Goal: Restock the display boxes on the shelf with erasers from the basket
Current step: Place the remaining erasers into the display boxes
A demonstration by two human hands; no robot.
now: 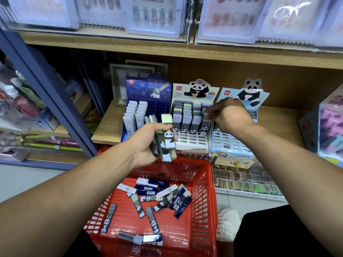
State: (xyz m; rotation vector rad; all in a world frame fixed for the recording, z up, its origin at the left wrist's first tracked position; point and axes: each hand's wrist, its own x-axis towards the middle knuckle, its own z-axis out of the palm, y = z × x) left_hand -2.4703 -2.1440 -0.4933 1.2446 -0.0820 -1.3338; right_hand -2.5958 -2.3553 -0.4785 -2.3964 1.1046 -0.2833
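My left hand [146, 140] grips a bunch of panda erasers [166, 138] above the red basket [206, 191], which holds several loose panda and dark blue erasers [163, 197]. Three display boxes stand on the wooden shelf: a dark blue one [148, 89], a white panda box [193, 143] with rows of erasers, and a light blue panda box [230, 145] with many bare slots. My right hand [228, 114] reaches over the white box's right column, its fingertips pinching an eraser [206, 115] there.
The upper shelf [167, 47] carries clear packs just above the boxes. A blue upright post [46, 86] stands at the left. A pink boxed item [328, 123] sits at the far right. A white tray of small items [245, 182] lies below the shelf edge.
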